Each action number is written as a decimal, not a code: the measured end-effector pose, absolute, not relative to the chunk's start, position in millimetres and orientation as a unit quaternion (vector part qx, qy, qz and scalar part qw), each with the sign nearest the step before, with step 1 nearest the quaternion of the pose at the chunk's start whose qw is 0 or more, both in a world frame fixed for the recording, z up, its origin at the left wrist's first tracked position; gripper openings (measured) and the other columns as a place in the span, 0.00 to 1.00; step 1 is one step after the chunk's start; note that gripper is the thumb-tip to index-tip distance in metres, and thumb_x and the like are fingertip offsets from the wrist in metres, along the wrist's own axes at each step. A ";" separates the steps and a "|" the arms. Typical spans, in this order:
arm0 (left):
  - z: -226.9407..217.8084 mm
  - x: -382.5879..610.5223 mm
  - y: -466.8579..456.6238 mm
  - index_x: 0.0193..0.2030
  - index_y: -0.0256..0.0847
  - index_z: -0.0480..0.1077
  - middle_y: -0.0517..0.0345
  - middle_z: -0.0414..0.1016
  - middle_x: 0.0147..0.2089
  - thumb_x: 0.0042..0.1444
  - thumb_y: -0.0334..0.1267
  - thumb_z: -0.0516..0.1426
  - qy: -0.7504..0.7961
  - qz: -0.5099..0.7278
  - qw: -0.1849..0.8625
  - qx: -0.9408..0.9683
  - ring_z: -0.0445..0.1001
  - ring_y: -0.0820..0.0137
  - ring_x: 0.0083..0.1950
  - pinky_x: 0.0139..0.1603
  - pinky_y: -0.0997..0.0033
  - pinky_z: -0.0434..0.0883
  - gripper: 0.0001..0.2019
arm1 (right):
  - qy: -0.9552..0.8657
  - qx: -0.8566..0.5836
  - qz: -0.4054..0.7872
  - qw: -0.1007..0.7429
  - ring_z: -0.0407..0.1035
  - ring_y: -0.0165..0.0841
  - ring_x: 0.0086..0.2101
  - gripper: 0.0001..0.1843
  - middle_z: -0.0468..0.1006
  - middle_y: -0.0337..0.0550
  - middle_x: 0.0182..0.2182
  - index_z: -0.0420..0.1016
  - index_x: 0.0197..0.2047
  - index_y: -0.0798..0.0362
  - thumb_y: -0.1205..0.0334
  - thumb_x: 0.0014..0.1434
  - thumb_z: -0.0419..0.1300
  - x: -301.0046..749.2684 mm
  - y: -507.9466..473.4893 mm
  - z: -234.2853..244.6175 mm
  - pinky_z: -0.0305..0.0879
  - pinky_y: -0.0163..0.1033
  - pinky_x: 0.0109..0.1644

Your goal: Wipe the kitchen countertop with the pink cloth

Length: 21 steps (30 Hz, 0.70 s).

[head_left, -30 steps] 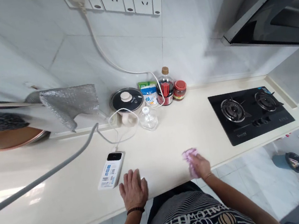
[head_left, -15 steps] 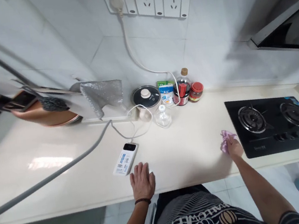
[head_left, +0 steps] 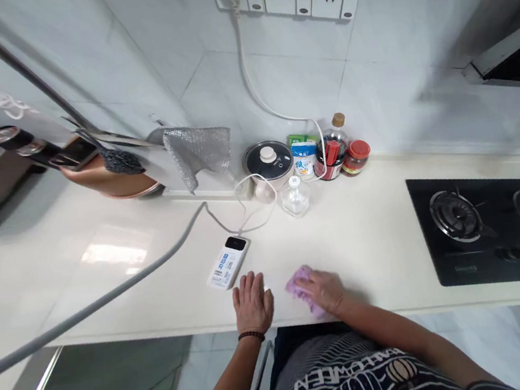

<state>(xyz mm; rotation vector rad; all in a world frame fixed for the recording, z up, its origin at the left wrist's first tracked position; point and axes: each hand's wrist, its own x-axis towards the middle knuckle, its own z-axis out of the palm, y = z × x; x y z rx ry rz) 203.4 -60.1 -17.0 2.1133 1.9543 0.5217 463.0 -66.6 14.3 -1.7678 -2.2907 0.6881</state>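
Observation:
My right hand presses a crumpled pink cloth against the cream countertop, near its front edge. Part of the cloth is covered by the fingers. Flat on the counter to the left rests my left hand, its fingers stretched out and holding nothing. Just beyond those fingertips lies a white power bank with a dark display end and a cable plugged in. Both hands are close together in front of my body, with a small gap between the cloth and my left hand.
Against the wall stand a small lidded pot, a clear bottle, a blue-white packet and a red-lidded jar. A black gas stove is at the right. A grey hose crosses the counter's left side.
My right hand has swept the pink cloth leftward, from beside the stove to near my left hand. My left hand stays flat on the counter. The view has shifted slightly left.

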 end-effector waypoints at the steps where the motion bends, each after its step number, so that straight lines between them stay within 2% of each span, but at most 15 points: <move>1: -18.2 203.0 -60.3 0.72 0.39 0.67 0.41 0.66 0.76 0.70 0.44 0.48 0.662 0.181 0.103 0.720 0.56 0.52 0.80 0.81 0.44 0.46 0.27 | -0.791 -0.564 0.223 0.081 0.74 0.34 0.39 0.16 0.84 0.41 0.44 0.83 0.57 0.36 0.48 0.69 0.62 460.9 -72.5 13.0 0.70 0.35 0.42; 4: -21.3 201.7 -61.0 0.73 0.40 0.66 0.42 0.67 0.76 0.70 0.43 0.49 0.658 0.189 0.096 0.722 0.57 0.52 0.80 0.81 0.43 0.46 0.27 | -0.787 -0.579 0.201 0.072 0.74 0.35 0.38 0.16 0.84 0.41 0.41 0.84 0.57 0.36 0.52 0.69 0.60 488.1 -70.2 12.9 0.71 0.35 0.41; 7: -23.9 200.5 -62.0 0.74 0.42 0.65 0.43 0.67 0.76 0.70 0.43 0.50 0.655 0.191 0.094 0.725 0.57 0.52 0.80 0.81 0.43 0.46 0.28 | -0.671 -0.715 0.189 0.051 0.76 0.35 0.41 0.18 0.84 0.42 0.48 0.83 0.59 0.37 0.56 0.68 0.61 548.7 -40.1 21.4 0.69 0.34 0.42; 11: -27.9 199.9 -63.0 0.74 0.42 0.64 0.43 0.67 0.76 0.70 0.42 0.50 0.650 0.198 0.083 0.729 0.57 0.52 0.80 0.81 0.43 0.46 0.28 | -0.573 -0.805 0.148 0.036 0.78 0.40 0.41 0.24 0.82 0.53 0.53 0.78 0.67 0.44 0.55 0.73 0.53 626.6 10.8 37.1 0.68 0.39 0.42; 13: -29.9 199.9 -63.6 0.75 0.42 0.64 0.43 0.67 0.76 0.70 0.42 0.50 0.649 0.202 0.080 0.729 0.58 0.53 0.80 0.81 0.43 0.46 0.28 | -0.532 -0.836 0.133 0.034 0.78 0.43 0.43 0.26 0.81 0.56 0.54 0.76 0.68 0.45 0.53 0.74 0.50 644.5 33.6 41.4 0.67 0.42 0.42; 16: -32.0 199.8 -64.8 0.75 0.43 0.63 0.44 0.67 0.76 0.69 0.41 0.51 0.649 0.200 0.078 0.730 0.58 0.53 0.80 0.81 0.43 0.47 0.28 | -0.512 -0.848 0.132 0.032 0.77 0.45 0.45 0.27 0.81 0.54 0.56 0.74 0.70 0.42 0.51 0.74 0.49 638.5 68.1 42.5 0.66 0.43 0.43; 21: -33.2 198.1 -67.7 0.75 0.42 0.63 0.44 0.66 0.76 0.69 0.40 0.52 0.641 0.197 0.056 0.740 0.58 0.54 0.80 0.81 0.46 0.49 0.28 | -0.552 -0.818 0.160 0.019 0.76 0.41 0.46 0.26 0.79 0.51 0.58 0.71 0.72 0.40 0.51 0.75 0.50 585.8 138.1 44.7 0.65 0.41 0.44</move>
